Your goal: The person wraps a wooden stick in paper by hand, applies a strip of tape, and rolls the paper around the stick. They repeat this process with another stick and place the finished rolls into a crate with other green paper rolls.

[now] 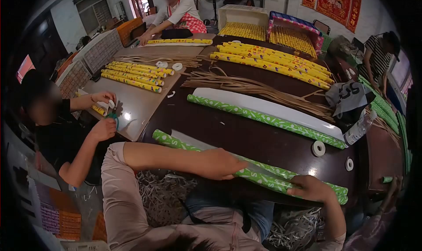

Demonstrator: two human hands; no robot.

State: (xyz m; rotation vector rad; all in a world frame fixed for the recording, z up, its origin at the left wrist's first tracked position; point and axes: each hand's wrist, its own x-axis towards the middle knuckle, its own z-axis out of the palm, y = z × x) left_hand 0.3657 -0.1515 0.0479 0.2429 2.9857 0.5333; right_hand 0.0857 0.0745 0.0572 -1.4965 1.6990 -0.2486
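Observation:
A green patterned roll of wrapping paper (257,175) lies along the near edge of the dark table, with a pale sheet edge showing behind it. My left hand (224,163) is closed at the middle of the roll, its fingertips partly hidden. Toward the right end, my right hand (312,188) grips the same roll, thumb over the top. Farther back lies a second green roll (263,119), partly unrolled so that its white underside (263,103) shows. Two rolls of white tape (318,148) rest near its right end.
Brown strips (259,90) and yellow rolls (272,64) lie beyond. A plastic bottle (360,128) and grey bag (347,97) are at right. One co-worker (48,114) at left holds green scissors (115,119); others work farther off. Shredded paper (162,198) lies below the table.

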